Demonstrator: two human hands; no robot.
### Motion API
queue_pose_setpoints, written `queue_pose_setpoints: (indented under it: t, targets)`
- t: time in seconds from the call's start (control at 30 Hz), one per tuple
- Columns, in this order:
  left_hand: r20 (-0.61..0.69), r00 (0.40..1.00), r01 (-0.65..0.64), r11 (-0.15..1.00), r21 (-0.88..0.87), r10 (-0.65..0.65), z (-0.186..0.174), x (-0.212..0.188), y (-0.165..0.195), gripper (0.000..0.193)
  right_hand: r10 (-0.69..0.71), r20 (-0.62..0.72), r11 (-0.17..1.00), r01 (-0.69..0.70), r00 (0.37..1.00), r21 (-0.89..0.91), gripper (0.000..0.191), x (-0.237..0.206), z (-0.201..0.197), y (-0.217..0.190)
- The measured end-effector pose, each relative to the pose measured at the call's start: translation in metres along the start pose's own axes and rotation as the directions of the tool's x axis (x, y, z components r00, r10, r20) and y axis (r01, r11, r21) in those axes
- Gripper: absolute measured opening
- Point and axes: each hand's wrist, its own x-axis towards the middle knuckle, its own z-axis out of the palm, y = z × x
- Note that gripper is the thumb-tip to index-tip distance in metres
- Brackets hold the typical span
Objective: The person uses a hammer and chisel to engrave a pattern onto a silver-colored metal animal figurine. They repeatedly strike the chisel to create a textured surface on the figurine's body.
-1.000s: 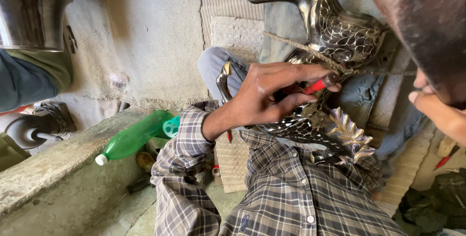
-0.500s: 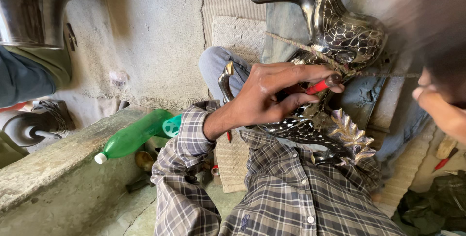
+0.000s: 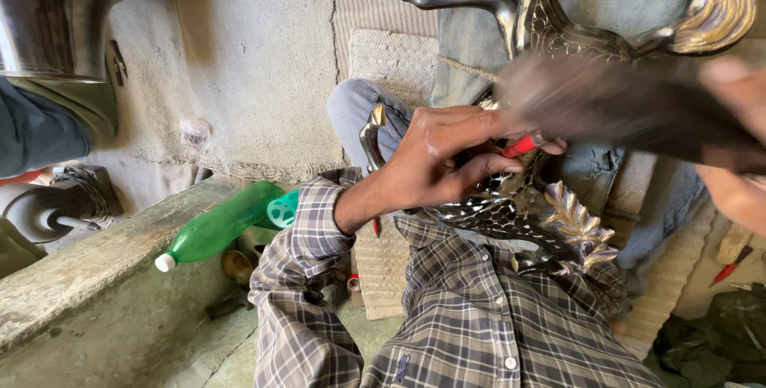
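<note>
I am watching the ornate metal figure [image 3: 519,204], a dark, shiny casting with brass-coloured feather crests, lying across the person's lap; its curved neck and looping upper parts are rising toward the top of the view. Since a moment ago a dark hammer head [image 3: 606,104] has swept in over the figure from the right side, smeared with motion blur, where half a second back only its edge was showing at the corner. I judge this to mean a blow is coming down on the red-handled tool [image 3: 523,146], so the chasing work on the surface is going on rather than pausing.

The left hand [image 3: 447,156] is staying where it was, pressing on the figure's middle, fingers curled and pinching the red-handled tool against the metal. The right hand [image 3: 730,144] is showing only partly at the figure's right, blurred; it appears closed around the hammer's handle, though I cannot see the grip clearly.

The figure's surface is looking scaled and finely patterned, with bright highlights.

Left of the figure, a green plastic bottle [image 3: 219,228] is lying on a concrete ledge [image 3: 88,276]. Far to the upper left of the figure a steel pot [image 3: 48,25] is standing.
</note>
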Motion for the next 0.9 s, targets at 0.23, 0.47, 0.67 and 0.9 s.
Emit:
queue_pose_setpoints:
  t: [0.23,0.47,0.67,0.9]
  targets:
    - [-0.002,1.000,0.007,0.998,0.060,-0.007,0.000,-0.001,0.000,0.058,-0.205,-0.174,0.977,0.211,0.963,0.016,0.011,0.001,-0.028,-0.059]
    - [-0.003,1.000,0.004,1.000,0.000,-0.004,0.000,-0.002,-0.007,0.057,-0.135,-0.013,0.989,0.136,0.991,0.057,0.027,0.004,-0.029,-0.037]
    - [-0.024,1.000,0.014,0.999,0.051,-0.012,0.000,-0.003,-0.006,0.056,-0.036,-0.038,0.967,0.044,0.999,0.252,0.042,0.020,0.010,0.003]
    - [-0.008,0.999,0.038,0.999,0.023,-0.038,-0.005,-0.001,0.002,0.052,-0.296,-0.223,0.952,0.306,0.929,0.013,0.056,0.007,-0.013,-0.032]
